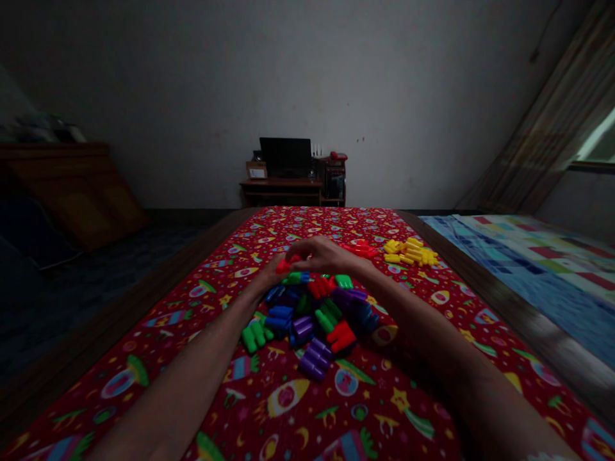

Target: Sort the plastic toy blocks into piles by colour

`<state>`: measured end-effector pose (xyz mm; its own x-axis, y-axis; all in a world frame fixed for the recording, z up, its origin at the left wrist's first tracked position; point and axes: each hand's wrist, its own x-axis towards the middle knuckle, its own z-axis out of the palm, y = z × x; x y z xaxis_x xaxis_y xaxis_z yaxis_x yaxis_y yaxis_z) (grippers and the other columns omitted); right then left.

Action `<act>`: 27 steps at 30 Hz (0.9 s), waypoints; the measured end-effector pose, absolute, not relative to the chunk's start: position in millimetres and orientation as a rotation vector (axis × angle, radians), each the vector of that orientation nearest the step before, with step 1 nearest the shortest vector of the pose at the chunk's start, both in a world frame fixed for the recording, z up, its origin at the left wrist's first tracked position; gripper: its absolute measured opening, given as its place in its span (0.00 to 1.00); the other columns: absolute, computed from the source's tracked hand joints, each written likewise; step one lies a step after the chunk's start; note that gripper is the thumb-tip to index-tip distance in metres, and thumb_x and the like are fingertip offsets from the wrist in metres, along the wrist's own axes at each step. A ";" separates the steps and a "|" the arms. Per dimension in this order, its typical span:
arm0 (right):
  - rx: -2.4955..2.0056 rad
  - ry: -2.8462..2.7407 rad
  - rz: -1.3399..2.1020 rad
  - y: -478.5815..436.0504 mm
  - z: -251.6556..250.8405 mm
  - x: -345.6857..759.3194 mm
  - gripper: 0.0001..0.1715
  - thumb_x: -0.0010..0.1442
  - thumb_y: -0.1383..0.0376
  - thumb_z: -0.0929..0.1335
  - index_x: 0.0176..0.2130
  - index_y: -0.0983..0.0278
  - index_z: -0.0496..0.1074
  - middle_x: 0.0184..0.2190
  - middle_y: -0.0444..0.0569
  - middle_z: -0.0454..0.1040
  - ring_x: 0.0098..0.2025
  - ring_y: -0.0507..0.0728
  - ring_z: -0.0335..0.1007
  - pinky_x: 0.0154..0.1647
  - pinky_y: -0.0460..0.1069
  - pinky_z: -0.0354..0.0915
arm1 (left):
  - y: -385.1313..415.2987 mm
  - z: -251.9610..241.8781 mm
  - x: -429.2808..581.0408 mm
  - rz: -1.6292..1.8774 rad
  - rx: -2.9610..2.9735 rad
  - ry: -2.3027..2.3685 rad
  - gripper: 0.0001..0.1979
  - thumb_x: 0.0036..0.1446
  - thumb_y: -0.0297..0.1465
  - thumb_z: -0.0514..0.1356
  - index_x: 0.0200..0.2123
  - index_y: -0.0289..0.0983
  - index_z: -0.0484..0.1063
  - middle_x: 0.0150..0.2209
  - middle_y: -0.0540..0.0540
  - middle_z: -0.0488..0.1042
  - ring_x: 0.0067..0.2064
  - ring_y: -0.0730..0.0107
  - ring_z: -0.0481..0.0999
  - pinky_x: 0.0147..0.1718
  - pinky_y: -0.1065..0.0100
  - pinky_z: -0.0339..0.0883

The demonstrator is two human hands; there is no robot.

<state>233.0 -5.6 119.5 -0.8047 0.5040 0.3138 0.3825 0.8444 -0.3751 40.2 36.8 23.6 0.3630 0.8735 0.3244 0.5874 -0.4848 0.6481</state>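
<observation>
Both my arms reach forward over a red patterned sheet (288, 410). My left hand (270, 271) and my right hand (323, 254) meet over the far side of a mixed pile of plastic blocks (312, 317) in green, blue, purple and red. The fingers of both hands are closed on a small red block (287, 262) held between them. Beyond my right hand lie a small group of red blocks (361, 248) and a group of yellow blocks (411, 252), each sorted apart from the pile.
The sheet covers a bed with a wooden edge (500, 301). A checked blue cover (533, 262) lies to the right. A desk with a dark monitor (285, 157) stands against the far wall. A dim cabinet (72, 192) is at the left.
</observation>
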 end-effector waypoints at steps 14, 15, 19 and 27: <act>-1.704 -2.236 -0.194 56.7 80.3 323.0 0.18 0.64 0.64 0.62 0.46 0.66 0.76 0.44 0.60 0.77 0.47 0.60 0.71 0.44 0.49 0.62 | 34.5 27.1 44.1 0.892 2.228 1.322 0.19 0.54 0.37 0.51 0.39 0.36 0.78 0.42 0.45 0.81 0.45 0.60 0.78 0.49 0.62 0.69; -1.693 -2.232 -0.197 55.0 84.0 320.9 0.18 0.65 0.63 0.61 0.46 0.67 0.76 0.44 0.61 0.77 0.47 0.60 0.71 0.44 0.49 0.62 | 34.6 27.1 44.1 0.893 2.229 1.318 0.19 0.53 0.37 0.51 0.39 0.36 0.78 0.42 0.45 0.81 0.45 0.60 0.78 0.49 0.62 0.69; -1.681 -2.247 -0.214 41.1 112.2 304.3 0.20 0.65 0.64 0.60 0.41 0.69 0.78 0.39 0.62 0.78 0.42 0.60 0.73 0.38 0.48 0.62 | 35.6 25.7 43.7 0.899 2.222 1.309 0.20 0.53 0.37 0.51 0.39 0.36 0.79 0.40 0.45 0.81 0.43 0.60 0.78 0.47 0.62 0.69; -1.146 -3.049 0.067 -17.8 126.2 241.7 0.19 0.55 0.62 0.70 0.48 0.61 0.77 0.43 0.54 0.78 0.43 0.60 0.74 0.32 0.46 0.62 | 36.6 26.5 43.3 0.895 2.214 1.318 0.20 0.52 0.39 0.51 0.37 0.37 0.79 0.40 0.46 0.81 0.44 0.59 0.77 0.48 0.63 0.69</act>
<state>241.7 -17.8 126.2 -0.7465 0.6540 -0.1230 0.6588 0.7524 0.0022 43.3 36.6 26.5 0.3464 0.8835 0.3154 0.6194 -0.4679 0.6304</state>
